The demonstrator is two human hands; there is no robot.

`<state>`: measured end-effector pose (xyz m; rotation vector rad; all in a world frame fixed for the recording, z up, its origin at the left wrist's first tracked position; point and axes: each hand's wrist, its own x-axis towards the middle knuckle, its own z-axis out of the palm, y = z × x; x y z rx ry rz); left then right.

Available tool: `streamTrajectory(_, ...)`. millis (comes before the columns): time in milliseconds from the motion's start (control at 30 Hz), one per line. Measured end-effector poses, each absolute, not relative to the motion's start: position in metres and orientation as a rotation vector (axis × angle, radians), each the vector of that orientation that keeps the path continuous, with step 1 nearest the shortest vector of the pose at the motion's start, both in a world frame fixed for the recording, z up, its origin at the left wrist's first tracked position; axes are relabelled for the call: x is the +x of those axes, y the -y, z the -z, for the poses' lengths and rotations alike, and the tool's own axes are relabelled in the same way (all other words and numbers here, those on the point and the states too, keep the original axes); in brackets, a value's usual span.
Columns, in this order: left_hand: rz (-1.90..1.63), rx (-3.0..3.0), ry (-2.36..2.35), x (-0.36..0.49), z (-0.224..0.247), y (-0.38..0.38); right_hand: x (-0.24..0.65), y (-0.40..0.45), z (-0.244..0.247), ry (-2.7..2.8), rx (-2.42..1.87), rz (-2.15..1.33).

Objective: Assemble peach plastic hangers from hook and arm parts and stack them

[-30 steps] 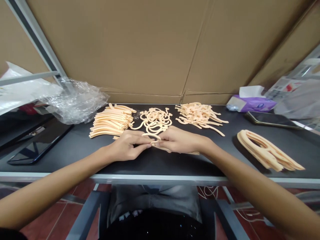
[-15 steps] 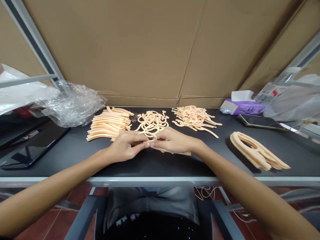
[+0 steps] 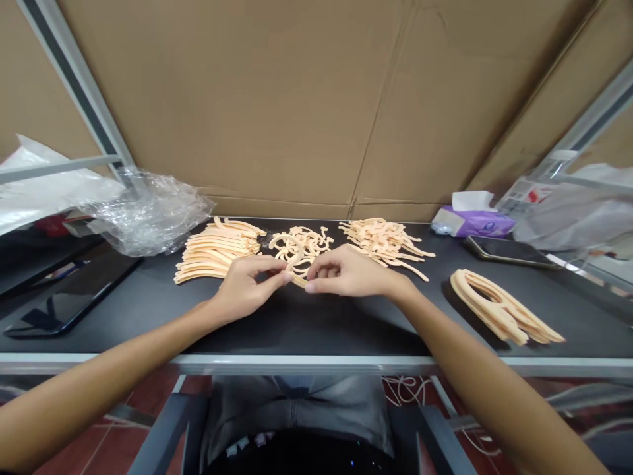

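Observation:
Between my hands is a curved cream piece (image 3: pixel 298 280). My left hand (image 3: pixel 253 284) pinches its left end between thumb and fingertips. My right hand (image 3: pixel 349 272) has thumb and fingers closed at its other end. Just behind them lies a heap of small curly cream pieces (image 3: pixel 309 241). To the left is a neat stack of long curved cream pieces (image 3: pixel 215 249), and to the right a loose pile of thin cream pieces (image 3: pixel 383 239). A stacked bundle of cream pieces with a rounded opening (image 3: pixel 499 307) rests farther right.
A dark phone or tablet (image 3: pixel 69 293) and crumpled clear plastic (image 3: pixel 148 211) are at the left. At the right are a purple tissue pack (image 3: pixel 472 221), a phone (image 3: pixel 514 252) and plastic bags (image 3: pixel 568 204). Cardboard (image 3: pixel 277 99) stands behind the black table (image 3: pixel 306 333).
My hands have moved slightly apart, and the curved piece shows between them. The long piece that stuck out under my right hand is no longer visible there. The view has shifted a little.

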<state>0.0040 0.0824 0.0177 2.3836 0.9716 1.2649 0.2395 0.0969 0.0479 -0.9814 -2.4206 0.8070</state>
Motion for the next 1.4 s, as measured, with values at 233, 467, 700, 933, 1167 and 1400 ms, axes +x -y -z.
streamTrajectory(233, -1.39, 2.094, -0.959, 0.005, -0.015, -0.08, 0.229, -0.099, -0.032, 2.587, -0.975, -0.626)
streamTrajectory(467, -1.368, 2.134, -0.95, 0.006, -0.016, -0.08, 0.226, -0.097, -0.034, 2.545, -0.978, -0.611)
streamTrajectory(700, -1.342, 2.232, -0.988, 0.005, -0.015, -0.081, 0.265, -0.121, -0.051, 1.988, -1.567, 0.132)
streamTrajectory(933, -1.37, 2.276, -0.975, 0.005, -0.015, -0.082, 0.296, -0.142, -0.037, 2.157, -1.84, 0.305)
streamTrajectory(1167, -1.368, 2.294, -0.975, 0.005, -0.015, -0.082, 0.301, -0.148, -0.027, 2.235, -1.94, 0.344)
streamTrajectory(1400, -1.355, 2.315, -1.01, 0.005, -0.015, -0.082, 0.303, -0.153, -0.024, 2.257, -1.978, 0.327)
